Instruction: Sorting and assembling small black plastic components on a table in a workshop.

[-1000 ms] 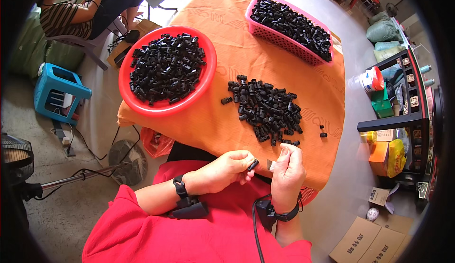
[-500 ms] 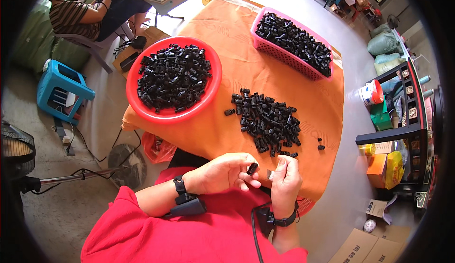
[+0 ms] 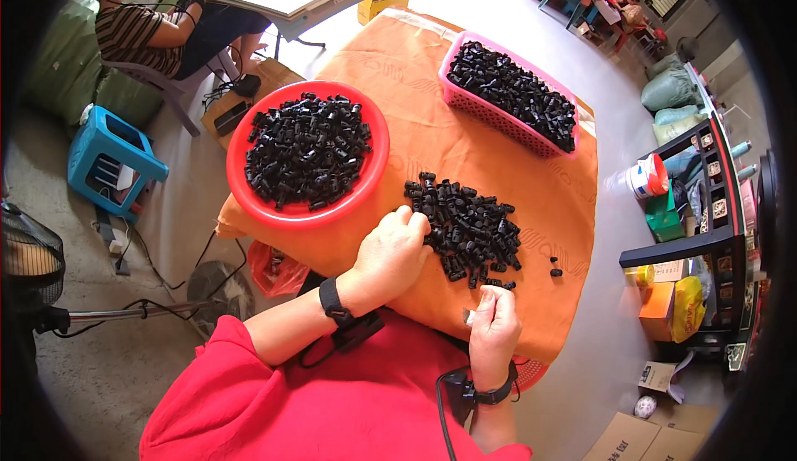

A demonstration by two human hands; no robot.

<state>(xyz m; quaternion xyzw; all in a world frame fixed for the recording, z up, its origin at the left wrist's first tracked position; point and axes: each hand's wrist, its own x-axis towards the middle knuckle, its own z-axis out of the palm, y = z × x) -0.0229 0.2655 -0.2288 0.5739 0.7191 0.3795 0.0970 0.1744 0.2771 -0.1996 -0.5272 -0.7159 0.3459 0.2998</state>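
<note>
A loose pile of small black barrel-shaped plastic pieces, which look like cord locks, lies on the orange cloth. At the pile's left edge my left hand reaches in, its fingers bent and pressed together; whatever they hold is hidden. My right hand stays by the pile's near side, thumb and fingers pinching a small flat metal piece. To the left, a red basin is heaped with the same black pieces. More of them fill a pink basket at the far right of the cloth.
Two stray black pieces lie right of the pile. Left of the cloth are a blue stool and a fan. A seated person works at another table. A dark shelf with bags and boxes stands at right.
My left hand, which held a black piece near my right hand, has moved forward and left to the pile; that piece no longer shows. My right hand still pinches the metal piece.
</note>
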